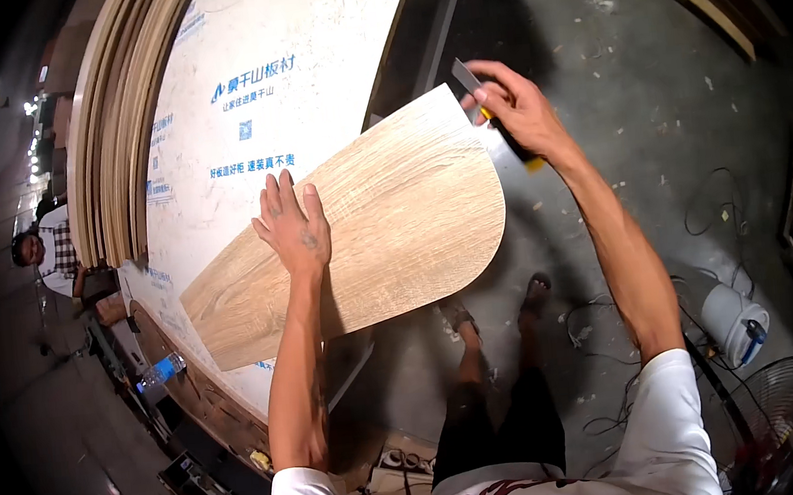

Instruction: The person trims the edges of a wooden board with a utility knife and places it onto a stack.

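A wood-grain panel (394, 219) with one rounded end lies across a large white board and juts past its right edge. My left hand (296, 228) rests flat on the panel near its far edge, fingers stretched out and holding nothing. My right hand (518, 109) is closed around a utility knife (507, 139) with a yellow and black handle. Its grey blade points up and to the left, beside the panel's far right corner. My fingers hide part of the handle. I cannot tell whether the blade touches the panel's edge.
Under the panel is the white printed board (302, 29), with stacked boards (113, 131) on its left. A water bottle (160, 372) lies at lower left. Another person (55, 249) is far left. Cables, a white bucket (735, 322) and a fan (778, 403) occupy the floor at right.
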A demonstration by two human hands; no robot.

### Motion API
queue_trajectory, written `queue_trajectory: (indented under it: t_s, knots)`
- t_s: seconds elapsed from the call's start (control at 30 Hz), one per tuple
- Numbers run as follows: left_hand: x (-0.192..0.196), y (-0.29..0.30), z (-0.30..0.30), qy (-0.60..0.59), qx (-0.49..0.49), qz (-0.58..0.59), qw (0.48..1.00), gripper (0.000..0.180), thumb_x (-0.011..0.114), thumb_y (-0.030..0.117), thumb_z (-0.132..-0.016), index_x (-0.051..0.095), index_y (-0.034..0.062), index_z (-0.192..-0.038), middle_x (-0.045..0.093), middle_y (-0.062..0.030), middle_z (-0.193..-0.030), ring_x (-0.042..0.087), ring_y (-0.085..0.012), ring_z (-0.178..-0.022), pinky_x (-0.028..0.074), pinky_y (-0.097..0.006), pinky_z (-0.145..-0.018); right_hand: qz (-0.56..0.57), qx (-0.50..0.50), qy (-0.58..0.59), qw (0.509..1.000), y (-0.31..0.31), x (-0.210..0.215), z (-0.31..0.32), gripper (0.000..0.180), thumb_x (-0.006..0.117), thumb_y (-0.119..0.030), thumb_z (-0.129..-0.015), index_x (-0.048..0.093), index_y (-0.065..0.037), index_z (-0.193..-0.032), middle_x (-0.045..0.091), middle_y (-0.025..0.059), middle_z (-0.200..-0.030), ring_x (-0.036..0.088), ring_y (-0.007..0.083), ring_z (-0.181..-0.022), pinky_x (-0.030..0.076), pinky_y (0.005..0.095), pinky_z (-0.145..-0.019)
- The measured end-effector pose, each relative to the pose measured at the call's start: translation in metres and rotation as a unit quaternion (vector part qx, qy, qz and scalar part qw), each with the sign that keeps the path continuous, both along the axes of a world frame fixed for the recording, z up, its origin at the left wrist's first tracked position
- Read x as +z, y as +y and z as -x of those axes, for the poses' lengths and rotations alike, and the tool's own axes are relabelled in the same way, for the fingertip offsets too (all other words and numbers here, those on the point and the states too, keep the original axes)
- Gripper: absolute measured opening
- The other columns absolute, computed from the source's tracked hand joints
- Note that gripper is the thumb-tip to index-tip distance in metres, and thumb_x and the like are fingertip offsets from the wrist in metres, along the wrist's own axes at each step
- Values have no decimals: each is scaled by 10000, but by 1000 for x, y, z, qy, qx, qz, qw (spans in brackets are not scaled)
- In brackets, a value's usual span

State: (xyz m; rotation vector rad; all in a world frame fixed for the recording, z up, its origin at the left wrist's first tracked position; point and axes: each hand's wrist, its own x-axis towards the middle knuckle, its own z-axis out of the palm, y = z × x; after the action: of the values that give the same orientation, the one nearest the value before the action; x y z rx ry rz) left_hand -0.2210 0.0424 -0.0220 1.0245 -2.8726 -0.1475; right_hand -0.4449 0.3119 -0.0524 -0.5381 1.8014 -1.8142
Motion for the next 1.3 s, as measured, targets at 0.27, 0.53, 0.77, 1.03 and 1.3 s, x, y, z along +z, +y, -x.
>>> queue_trajectory:
  t_s: [0.27,0.53,0.77,1.03,1.3]
  knots:
    - [-3,-2,-2,-1,-4,8,1000,582,382,468,-996,406,94,-1442,312,-158,-1532,234,-344,-1430,56,-585,-1151,-54,-8,253,966,-22,-2,12,281,545,-124,-930,647,-142,-1192,713,102,-981,689,246,-868,523,317,-768]
    - [-4,-5,-3,-2,-1,6,1000,607,359,499,-996,402,97,-1448,307,-152,-1537,219,-340,-1438,44,-583,-1153,-52,-17,251,966,-29,-7,11,286,555,-100,-915,657,-140,-1179,718,93,-1001,700,244,-893,540,323,-798]
    - [-6,-6,-2,-3,-5,-7,1000,627,342,527,-995,391,104,-1456,295,-152,-1541,211,-337,-1441,35,-600,-1145,-32,-16,285,958,-28,-16,15,276,554,-90,-888,688,-138,-1124,716,76,-1024,694,260,-910,536,332,-823]
    - [2,3,2,-7,51,-20,998,616,352,528,-995,392,129,-1463,276,-170,-1543,197,-307,-1450,2,-672,-1101,-89,-9,333,939,54,-3,-85,346,500,50,-759,706,-82,-1005,708,124,-982,664,306,-903,513,396,-808]
    - [2,2,-2,-3,45,-14,999,627,350,539,-994,393,125,-1462,279,-158,-1545,196,-305,-1449,8,-664,-1104,-98,-79,364,923,12,-8,-32,422,490,31,-765,672,-114,-1117,689,100,-1039,637,316,-923,500,395,-811]
